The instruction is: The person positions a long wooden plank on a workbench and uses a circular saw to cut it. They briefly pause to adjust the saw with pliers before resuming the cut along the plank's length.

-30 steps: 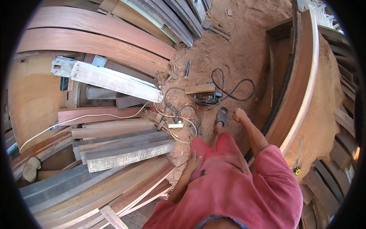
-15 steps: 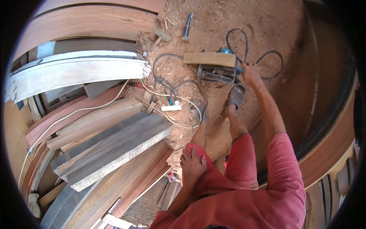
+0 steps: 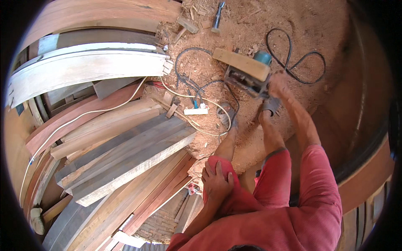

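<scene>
My right hand is closed around the right end of a teal power tool, with a metal frame and a wooden board along its far side. The tool is tilted, its right end nearer me. Its grip is mostly hidden by my slightly blurred fingers. My left hand lies on my left knee, fingers stretched out and holding nothing. Just beyond my right foot, the tool is over the shavings; whether it touches the ground I cannot tell.
A white power strip with plugs lies near my left foot, among black cords and a pale cable. A mallet and a blue-handled chisel lie farther off. Stacked timber fills the left side; a white-faced plank lies beyond.
The power tool has swung from nearly level to slanting, its right end coming toward me with my right hand. My left hand stays on the knee. The whole view has shifted slightly.
</scene>
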Motion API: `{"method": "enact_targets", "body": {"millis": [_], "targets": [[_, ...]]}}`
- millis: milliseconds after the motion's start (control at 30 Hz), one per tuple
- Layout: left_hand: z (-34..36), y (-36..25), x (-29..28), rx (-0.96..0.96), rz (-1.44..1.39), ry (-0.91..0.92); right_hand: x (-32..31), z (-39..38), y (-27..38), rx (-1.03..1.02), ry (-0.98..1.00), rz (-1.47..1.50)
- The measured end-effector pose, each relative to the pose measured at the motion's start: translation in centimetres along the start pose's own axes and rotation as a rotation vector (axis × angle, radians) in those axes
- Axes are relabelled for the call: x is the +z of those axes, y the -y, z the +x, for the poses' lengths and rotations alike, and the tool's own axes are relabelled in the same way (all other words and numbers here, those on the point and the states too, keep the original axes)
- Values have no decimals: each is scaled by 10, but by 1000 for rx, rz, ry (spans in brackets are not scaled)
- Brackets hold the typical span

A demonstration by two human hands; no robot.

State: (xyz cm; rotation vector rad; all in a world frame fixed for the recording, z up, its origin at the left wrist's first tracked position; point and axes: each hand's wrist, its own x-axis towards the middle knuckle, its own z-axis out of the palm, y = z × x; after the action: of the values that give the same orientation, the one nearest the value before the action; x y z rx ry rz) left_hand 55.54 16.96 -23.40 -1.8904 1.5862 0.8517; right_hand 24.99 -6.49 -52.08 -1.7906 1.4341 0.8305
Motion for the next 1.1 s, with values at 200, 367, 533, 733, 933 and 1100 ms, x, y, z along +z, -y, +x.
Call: {"method": "enact_targets", "body": {"millis": [200, 367, 533, 733, 933, 1100], "targets": [[-14, 15, 4, 20, -78, 27, -25, -110, 109, 73, -242, 406], [-38, 47, 20, 268, -31, -164, -59, -234, 137, 253, -113, 707], [-43, 53, 15, 239, -953, 496, -11, -358, 163, 231, -476, 1278], [-84, -5, -102, -186, -1962, 854, -47, -475, 232, 546, -537, 2006], [-72, -26, -96, -127, -1992, 863, -16, -501, 259, 522, -634, 2606], [-129, -36, -99, -153, -1860, 912, 23, -522, 278, 519, -694, 2930]]}}
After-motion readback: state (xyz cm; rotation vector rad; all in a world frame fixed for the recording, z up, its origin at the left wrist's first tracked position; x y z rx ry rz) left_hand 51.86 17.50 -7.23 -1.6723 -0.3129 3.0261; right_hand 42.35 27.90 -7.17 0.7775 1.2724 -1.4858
